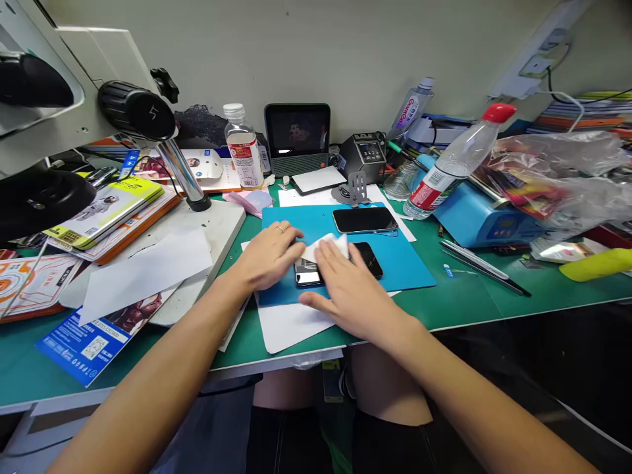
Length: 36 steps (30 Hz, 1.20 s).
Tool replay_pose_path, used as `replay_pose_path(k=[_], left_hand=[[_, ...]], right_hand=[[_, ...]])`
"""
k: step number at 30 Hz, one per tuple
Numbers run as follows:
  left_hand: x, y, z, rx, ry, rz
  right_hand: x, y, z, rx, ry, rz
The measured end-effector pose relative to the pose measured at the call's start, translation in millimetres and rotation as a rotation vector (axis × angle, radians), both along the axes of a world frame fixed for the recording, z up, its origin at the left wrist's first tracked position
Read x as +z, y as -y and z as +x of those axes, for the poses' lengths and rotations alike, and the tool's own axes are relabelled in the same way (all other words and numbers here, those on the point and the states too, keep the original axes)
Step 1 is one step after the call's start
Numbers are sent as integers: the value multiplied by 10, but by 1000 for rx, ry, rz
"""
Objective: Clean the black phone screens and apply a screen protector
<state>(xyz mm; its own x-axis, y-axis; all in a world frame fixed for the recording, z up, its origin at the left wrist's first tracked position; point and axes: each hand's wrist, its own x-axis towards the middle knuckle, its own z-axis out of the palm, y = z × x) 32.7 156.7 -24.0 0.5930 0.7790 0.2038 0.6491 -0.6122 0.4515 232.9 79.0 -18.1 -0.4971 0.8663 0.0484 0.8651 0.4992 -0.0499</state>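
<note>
An opened phone (309, 276) lies on a blue mat (409, 270), with internal parts showing at its left and a black piece (370, 259) at its right. My left hand (273, 257), a ring on one finger, curls its fingers at the phone's left end and steadies it. A folded white tissue (340, 243) rests over the phone. Under my right hand (348, 283) the tissue is pressed down, the fingers together over it and the thumb held out. Part of the phone is hidden by that hand. Just behind lies a second phone (365, 219), dark screen up.
A microscope stand (192, 191) rises at the left beside booklets (113, 210). Behind the mat are a small display (297, 131), a bottle (243, 148) and a black device (363, 157). Rightward stand a red-capped bottle (444, 171), tweezers (484, 266) and plastic bags (567, 171).
</note>
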Motion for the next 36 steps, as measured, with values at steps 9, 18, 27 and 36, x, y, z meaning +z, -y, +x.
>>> replay_pose_path(k=[9, 18, 27, 36], left_hand=[[-35, -26, -48, 189, 107, 28], [-41, -33, -43, 195, 122, 16], [-70, -65, -51, 173, 137, -9], [-77, -71, -55, 178, 150, -19]], right_hand=[[-7, 293, 252, 39, 4, 42], [-27, -86, -153, -15, -80, 17], [-61, 423, 98, 76, -98, -14], [-4, -117, 149, -154, -136, -27]])
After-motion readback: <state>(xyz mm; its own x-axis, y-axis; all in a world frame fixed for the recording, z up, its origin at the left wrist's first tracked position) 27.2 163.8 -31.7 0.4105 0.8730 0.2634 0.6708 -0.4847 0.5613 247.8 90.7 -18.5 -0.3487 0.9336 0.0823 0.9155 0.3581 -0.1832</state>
